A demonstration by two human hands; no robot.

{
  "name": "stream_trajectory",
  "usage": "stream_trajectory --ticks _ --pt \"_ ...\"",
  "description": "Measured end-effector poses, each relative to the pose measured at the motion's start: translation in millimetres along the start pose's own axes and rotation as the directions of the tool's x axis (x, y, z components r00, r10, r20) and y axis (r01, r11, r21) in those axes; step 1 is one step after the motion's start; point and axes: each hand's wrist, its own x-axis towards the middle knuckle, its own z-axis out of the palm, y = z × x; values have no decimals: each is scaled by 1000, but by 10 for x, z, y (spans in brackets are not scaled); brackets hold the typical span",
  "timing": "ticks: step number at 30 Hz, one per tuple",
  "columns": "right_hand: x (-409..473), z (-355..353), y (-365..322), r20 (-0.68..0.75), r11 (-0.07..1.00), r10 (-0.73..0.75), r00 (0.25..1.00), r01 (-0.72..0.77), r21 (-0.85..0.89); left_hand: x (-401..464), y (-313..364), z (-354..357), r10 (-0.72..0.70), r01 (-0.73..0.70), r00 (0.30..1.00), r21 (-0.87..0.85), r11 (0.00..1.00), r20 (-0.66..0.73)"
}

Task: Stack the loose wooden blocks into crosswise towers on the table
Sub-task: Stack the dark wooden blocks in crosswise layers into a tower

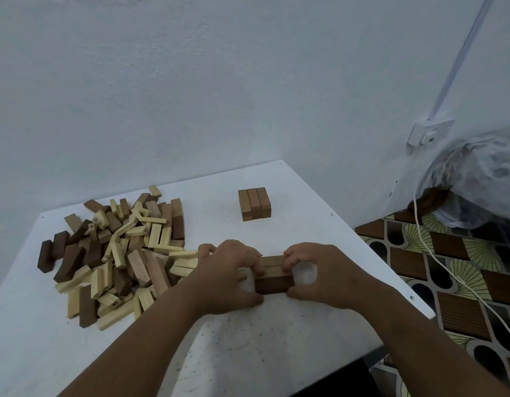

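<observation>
Dim, bluish, soft light; faint shadows, wide-angle bending at edges.

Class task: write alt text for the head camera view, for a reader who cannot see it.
Two hands, left hand and right hand, squeeze a small group of wooden blocks together from both ends on a white table. A pile of loose blocks lies to the left, and a short finished stack stands farther back.

tabletop (pixel 276 339): was white with fine dark specks | loose pile (pixel 119 253): mixed pale cream, pinkish tan and dark brown blocks, some printed with black numbers | finished stack (pixel 254 203): was mid-brown | held blocks (pixel 272 275): tan over dark brown | floor (pixel 448 282): brown, black and cream fan pattern | wall (pixel 190 81): was pale blue-grey | cable (pixel 437 253): was white
</observation>
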Motion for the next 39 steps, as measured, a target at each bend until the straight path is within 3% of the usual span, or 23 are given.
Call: stream_trajectory --ticks 9,17,21,30,39 --pt "17 -25 52 43 999 -41 998 42 -25 15 8 -42 -39 39 999 -22 999 8" --pt "54 -34 30 -64 996 -74 995 77 43 29 -35 -71 -38 34 998 -77 996 -46" --pt "179 -134 -62 -125 992 -36 992 50 115 96 -75 -199 -91 62 986 -197 978 -141" --pt "893 -353 -122 -249 984 -105 963 137 113 534 -293 -496 -216 105 942 -388 916 -256" --pt "1504 -346 138 -183 991 -14 983 39 130 1030 -477 -512 -286 185 930 -379 907 -232"
